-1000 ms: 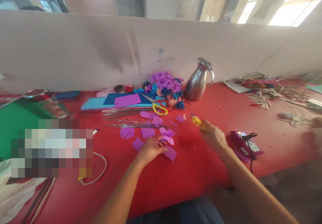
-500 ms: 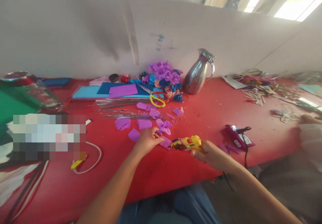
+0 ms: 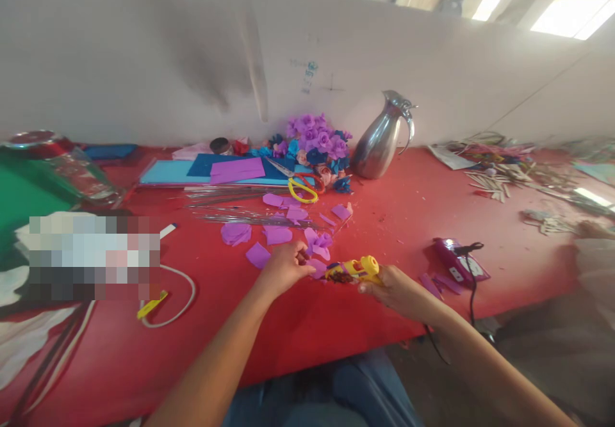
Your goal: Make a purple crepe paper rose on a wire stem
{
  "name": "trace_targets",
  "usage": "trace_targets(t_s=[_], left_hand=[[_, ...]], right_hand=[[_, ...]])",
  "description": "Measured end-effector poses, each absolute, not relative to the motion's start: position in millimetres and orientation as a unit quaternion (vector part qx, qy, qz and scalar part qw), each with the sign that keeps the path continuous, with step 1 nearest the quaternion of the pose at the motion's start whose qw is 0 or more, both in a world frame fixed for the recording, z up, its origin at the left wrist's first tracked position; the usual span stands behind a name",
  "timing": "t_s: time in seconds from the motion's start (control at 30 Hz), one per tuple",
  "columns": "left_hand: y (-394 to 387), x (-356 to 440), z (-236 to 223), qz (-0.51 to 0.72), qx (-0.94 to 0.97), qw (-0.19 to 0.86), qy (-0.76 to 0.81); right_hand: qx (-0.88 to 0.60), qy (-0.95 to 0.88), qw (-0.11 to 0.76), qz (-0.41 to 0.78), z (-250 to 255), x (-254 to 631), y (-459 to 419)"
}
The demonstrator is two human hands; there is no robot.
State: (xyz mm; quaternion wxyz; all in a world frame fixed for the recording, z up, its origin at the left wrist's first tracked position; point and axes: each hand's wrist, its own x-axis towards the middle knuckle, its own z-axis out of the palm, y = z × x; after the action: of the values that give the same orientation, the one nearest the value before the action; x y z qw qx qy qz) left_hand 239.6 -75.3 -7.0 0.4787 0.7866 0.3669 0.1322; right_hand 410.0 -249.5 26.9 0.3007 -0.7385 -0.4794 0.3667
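Note:
My left hand (image 3: 288, 265) pinches a purple paper petal (image 3: 317, 268) between thumb and fingers, low over the red table. My right hand (image 3: 391, 289) is wrapped round the handle of a yellow glue gun (image 3: 353, 269), its nozzle pointing left at the petal. Whether the nozzle touches the petal I cannot tell. Just behind my left hand lies a partly shaped purple paper flower (image 3: 319, 242). Loose purple petals (image 3: 277, 234) and a petal stack (image 3: 235, 233) lie to its left.
Scissors (image 3: 302, 190) with yellow and red handles rest near paper sheets (image 3: 237, 171) and thin wires (image 3: 250, 217). Behind stand finished paper flowers (image 3: 317, 136) and a steel jug (image 3: 384, 136). A purple box with a cord (image 3: 461, 262) sits right. Another person's sleeve (image 3: 596, 267) shows at far right.
The glue gun has shifted slightly left, its nozzle now nearer the petal and my left fingers. The whole view has moved a little. Both hands keep their hold.

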Motion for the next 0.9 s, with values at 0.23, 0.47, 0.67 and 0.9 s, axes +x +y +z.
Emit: trace_targets(t_s=[0.23,0.47,0.67,0.9], left_hand=[[-73.1,240.4,-15.2,0.123,0.788,0.488,0.354],[-74.6,238.6,-11.9,0.118,0.795,0.486,0.343],[-75.0,237.8,-14.8,0.122,0.799,0.483,0.337],[-74.8,238.9,-9.5,0.095,0.788,0.499,0.347]], right_hand=[[-0.756,-0.485,0.266,0.35,21.4,418.8,-248.9],[-0.751,-0.475,0.298,0.35,23.7,420.9,-246.3],[-0.764,-0.475,0.273,0.341,24.3,423.4,-245.5],[-0.787,-0.492,0.218,0.302,29.8,426.0,-249.4]])
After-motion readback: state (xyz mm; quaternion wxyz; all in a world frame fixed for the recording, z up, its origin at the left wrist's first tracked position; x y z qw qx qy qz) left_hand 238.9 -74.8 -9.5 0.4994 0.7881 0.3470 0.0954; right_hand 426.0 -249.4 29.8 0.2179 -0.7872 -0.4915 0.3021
